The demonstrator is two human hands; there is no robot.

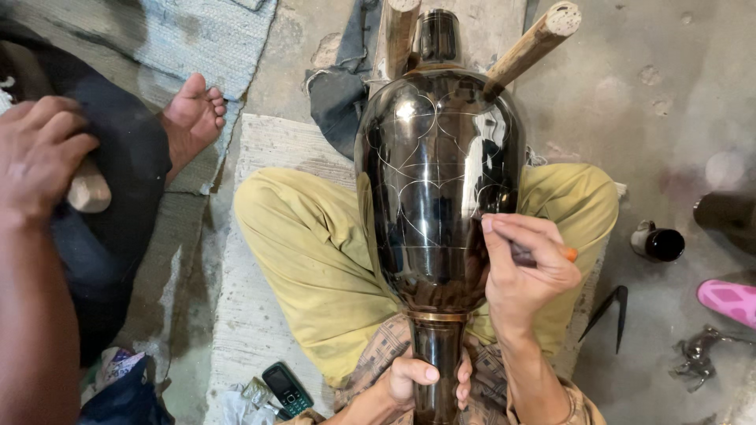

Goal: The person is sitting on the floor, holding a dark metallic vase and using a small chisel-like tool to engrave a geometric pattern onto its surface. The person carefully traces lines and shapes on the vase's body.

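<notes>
Right hand (526, 271) gripping a tool (543, 253), tip at the vase (437, 177).

Left hand (425, 379) is wrapped round the vase's neck, nearest the body (long axis running straight away over the lap). One vase, two wooden props (529, 46) beyond; another person's hand (39, 153) far left; one phone (287, 388).

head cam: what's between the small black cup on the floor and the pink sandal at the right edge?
Bare grey concrete floor only, in the head view. The small black cup and pink sandal sit apart; the black V-shaped tool lies below that stretch, not in it.
</notes>
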